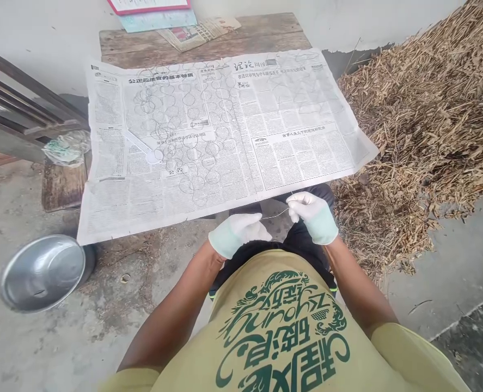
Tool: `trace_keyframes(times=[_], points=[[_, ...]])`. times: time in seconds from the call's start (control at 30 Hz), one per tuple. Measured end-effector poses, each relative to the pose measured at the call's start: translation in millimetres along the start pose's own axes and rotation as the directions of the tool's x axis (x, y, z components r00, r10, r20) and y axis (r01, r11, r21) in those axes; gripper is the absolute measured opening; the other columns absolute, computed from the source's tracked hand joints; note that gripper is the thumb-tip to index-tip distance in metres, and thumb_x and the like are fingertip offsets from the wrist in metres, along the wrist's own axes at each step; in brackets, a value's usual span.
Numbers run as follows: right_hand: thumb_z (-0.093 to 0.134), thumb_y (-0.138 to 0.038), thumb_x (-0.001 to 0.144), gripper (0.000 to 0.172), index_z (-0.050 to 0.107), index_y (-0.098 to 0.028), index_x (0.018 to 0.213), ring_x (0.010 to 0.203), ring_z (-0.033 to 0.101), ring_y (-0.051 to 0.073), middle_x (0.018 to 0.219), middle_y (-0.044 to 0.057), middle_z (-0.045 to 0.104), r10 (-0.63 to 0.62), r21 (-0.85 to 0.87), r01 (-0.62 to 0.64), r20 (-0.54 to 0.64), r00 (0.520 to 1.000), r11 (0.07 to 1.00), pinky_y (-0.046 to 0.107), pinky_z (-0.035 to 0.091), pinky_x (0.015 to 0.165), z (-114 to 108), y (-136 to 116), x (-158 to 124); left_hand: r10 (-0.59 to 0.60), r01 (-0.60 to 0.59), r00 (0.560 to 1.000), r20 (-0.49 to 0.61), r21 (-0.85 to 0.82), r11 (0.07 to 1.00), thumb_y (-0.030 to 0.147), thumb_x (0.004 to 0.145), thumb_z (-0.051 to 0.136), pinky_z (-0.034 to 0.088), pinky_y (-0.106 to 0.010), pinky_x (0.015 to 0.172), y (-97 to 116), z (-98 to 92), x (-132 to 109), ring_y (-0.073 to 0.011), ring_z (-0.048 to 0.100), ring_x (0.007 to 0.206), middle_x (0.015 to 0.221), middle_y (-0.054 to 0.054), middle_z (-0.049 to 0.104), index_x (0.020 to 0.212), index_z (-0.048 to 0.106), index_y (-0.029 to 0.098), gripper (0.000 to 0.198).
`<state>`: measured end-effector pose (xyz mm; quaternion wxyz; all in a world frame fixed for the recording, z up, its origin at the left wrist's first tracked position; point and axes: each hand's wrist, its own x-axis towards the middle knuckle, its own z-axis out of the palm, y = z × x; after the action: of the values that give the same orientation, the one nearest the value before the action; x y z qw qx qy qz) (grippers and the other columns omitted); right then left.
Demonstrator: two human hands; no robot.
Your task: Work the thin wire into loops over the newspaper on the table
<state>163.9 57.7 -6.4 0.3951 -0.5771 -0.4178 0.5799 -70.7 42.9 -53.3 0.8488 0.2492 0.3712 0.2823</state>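
Observation:
Both hands wear white gloves with pale green cuffs, held just off the newspaper's near edge above my lap. A thin wire (276,215) runs between them. My left hand (247,227) pinches one end between thumb and fingers. With thumb and fingertips closed, my right hand (305,209) grips the other end; a short tip pokes up past the fingers. Ahead lies an open newspaper (294,158) with many thin wire rings (211,147) spread over it. Near its left middle rests a small white round piece with a long handle-like strip (154,157).
The newspaper covers a wooden table (261,37), with more papers (200,32) at the back. A metal basin (45,275) stands on the floor at left, near a wooden chair (29,106) and a plastic bag (67,148). Dry stalks (429,114) are heaped at right.

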Motion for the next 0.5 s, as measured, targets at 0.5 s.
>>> trace_keyframes(times=[0.5], points=[[0.072,-0.031,0.083,0.018,0.074,-0.018,0.095,0.056,0.06,0.012,0.069,0.0,0.07,-0.026,0.013,0.026,-0.03,0.999,1.0,0.027,0.05,0.057,13,10,-6,-0.075,0.07,0.99,-0.118,-0.049,0.996,0.053,0.091,0.075,0.061,-0.042,0.091,18,23.1,-8,-0.0299,0.079,0.09,0.101,-0.02,0.082,0.091,0.084,0.009,0.045]])
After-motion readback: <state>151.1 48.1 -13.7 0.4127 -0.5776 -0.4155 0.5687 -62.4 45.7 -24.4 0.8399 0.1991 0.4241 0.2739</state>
